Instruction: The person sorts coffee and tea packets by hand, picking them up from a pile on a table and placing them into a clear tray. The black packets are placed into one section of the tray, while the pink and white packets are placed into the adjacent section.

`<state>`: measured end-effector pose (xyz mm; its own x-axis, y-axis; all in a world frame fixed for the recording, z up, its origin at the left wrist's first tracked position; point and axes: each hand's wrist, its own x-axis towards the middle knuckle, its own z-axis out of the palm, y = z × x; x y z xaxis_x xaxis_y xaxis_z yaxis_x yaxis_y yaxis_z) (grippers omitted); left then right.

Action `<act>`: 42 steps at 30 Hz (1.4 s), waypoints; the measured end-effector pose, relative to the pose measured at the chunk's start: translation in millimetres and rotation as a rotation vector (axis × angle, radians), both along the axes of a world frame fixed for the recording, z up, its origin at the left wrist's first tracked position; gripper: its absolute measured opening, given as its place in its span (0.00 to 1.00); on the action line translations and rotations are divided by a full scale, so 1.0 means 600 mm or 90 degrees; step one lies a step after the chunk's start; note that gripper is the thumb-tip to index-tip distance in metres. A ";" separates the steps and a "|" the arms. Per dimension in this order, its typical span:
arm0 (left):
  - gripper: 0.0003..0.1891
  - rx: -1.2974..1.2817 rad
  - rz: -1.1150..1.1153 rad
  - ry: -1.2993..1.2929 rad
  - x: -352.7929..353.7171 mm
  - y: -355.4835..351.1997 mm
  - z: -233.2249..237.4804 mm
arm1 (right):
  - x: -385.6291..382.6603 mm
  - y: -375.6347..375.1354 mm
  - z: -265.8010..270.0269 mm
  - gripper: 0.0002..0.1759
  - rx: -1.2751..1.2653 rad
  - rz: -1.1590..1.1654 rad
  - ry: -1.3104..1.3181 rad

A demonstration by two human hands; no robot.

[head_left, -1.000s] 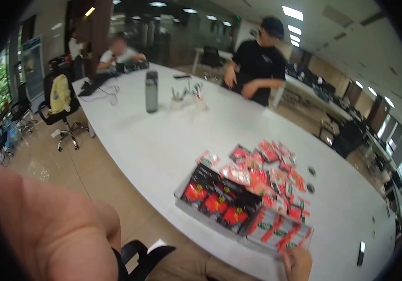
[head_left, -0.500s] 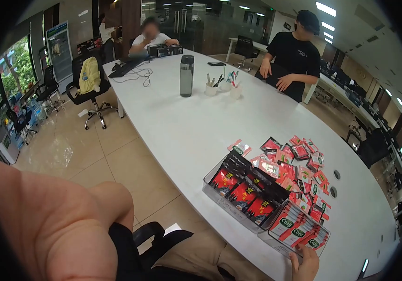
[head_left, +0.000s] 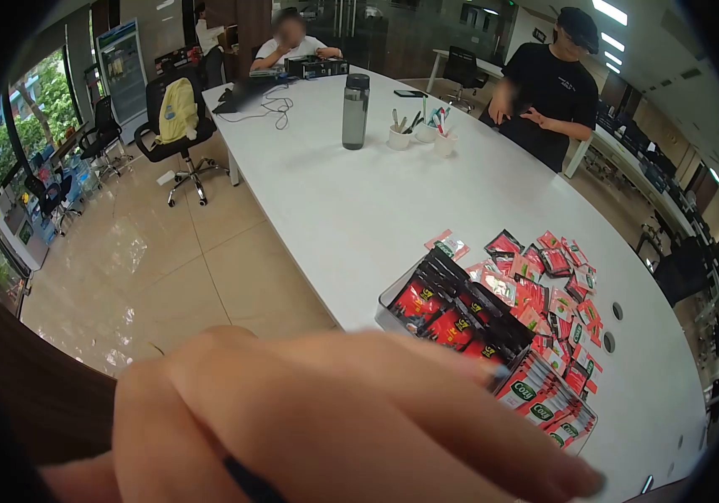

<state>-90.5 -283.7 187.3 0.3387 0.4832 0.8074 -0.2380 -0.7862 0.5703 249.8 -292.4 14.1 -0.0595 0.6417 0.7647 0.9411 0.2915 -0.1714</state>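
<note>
Head view: the left hand (head_left: 317, 407) looms across the lower centre, fingers stretched rightward and partly spread; whether it holds anything, I cannot tell. The right hand is out of sight. Just beyond, Cozy sachets (head_left: 542, 412) and black-and-red packets (head_left: 450, 329) stand in rows, likely kept upright by clear box walls (head_left: 387, 313). Behind, loose sachets (head_left: 532, 294) lie jumbled on the worktop (head_left: 326, 226), unsupported. Farther, upper centre, a white cup (head_left: 399, 141) props pens.

Glossy tiled floor (head_left: 238, 289); windows (head_left: 45, 92) (greenery (head_left: 9, 155) outside); black swivel chair (head_left: 162, 152); bright ceiling lights (head_left: 610, 12).
</note>
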 end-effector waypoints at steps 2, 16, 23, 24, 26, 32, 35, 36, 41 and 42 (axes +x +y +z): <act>0.12 -0.006 -0.016 0.063 0.017 0.011 -0.009 | 0.039 0.014 -0.026 0.12 0.044 0.026 -0.102; 0.17 0.057 -0.044 0.176 0.069 0.050 -0.052 | 0.033 -0.003 -0.057 0.20 -0.098 -0.009 0.081; 0.20 0.056 -0.035 0.144 0.082 0.050 -0.075 | 0.000 -0.008 -0.033 0.18 -0.084 -0.092 0.085; 0.20 0.055 -0.034 0.134 0.082 0.050 -0.079 | 0.004 -0.007 -0.036 0.17 -0.075 -0.087 0.087; 0.21 0.056 -0.026 0.105 0.082 0.050 -0.088 | 0.131 0.007 -0.092 0.19 -0.102 0.050 -0.134; 0.25 0.083 0.049 -0.169 0.072 0.035 -0.143 | 0.009 -0.004 -0.045 0.11 -0.039 -0.095 0.062; 0.26 0.157 0.024 -0.334 0.079 0.028 -0.174 | -0.003 0.005 0.005 0.15 -0.032 0.007 0.001; 0.27 0.175 0.002 -0.356 0.081 0.023 -0.180 | 0.006 0.008 0.004 0.16 -0.051 0.020 -0.020; 0.30 0.238 -0.112 -0.388 0.089 0.006 -0.188 | 0.003 0.009 0.006 0.16 -0.039 0.020 -0.050; 0.30 0.239 -0.122 -0.389 0.089 0.005 -0.185 | -0.002 0.010 0.006 0.16 -0.032 0.005 -0.040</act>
<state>-37.0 -280.8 76.1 -0.1736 0.1156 0.9780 -0.5791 -0.8152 -0.0064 248.4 -286.5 17.5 -0.1123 0.6784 0.7260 0.9480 0.2922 -0.1264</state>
